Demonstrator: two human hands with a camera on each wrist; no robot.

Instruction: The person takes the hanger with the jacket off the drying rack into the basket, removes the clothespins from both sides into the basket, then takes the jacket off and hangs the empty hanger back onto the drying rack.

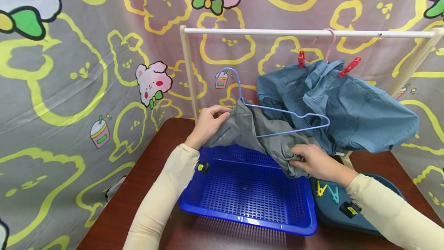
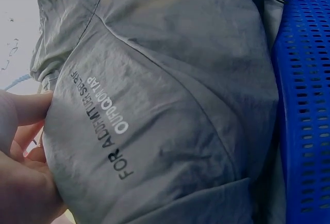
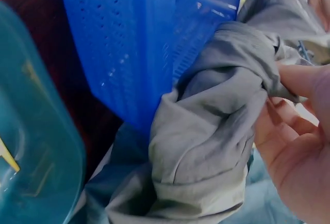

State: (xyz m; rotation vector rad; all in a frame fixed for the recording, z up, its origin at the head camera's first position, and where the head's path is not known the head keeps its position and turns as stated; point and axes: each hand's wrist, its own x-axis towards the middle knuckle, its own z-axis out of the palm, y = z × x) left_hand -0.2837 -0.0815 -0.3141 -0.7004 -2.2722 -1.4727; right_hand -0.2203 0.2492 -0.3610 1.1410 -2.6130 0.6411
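Observation:
A grey printed garment (image 1: 239, 124) is held up over a blue plastic basket (image 1: 249, 222). My left hand (image 1: 209, 122) pinches its left part beside the printed lettering, between thumb and fingers; the left wrist view shows this hand (image 2: 23, 152) at the cloth's edge. With thumb and fingers my right hand (image 1: 319, 163) grips bunched cloth at the garment's right end, seen gathered in folds in the right wrist view. A light-blue clothes hanger (image 1: 317, 115) has its left side inside the garment, while its right arm sticks out uncovered and its hook rises free below the rail.
A rack with a white rail (image 1: 253, 31) stands behind. From it hangs a blue garment (image 1: 360, 107) on a pink hanger (image 1: 329, 49), with red clips (image 1: 349, 67). A dark teal tub (image 1: 367, 221) at right holds a yellow clothespin (image 1: 321, 188) and a turquoise clothespin (image 1: 334, 195).

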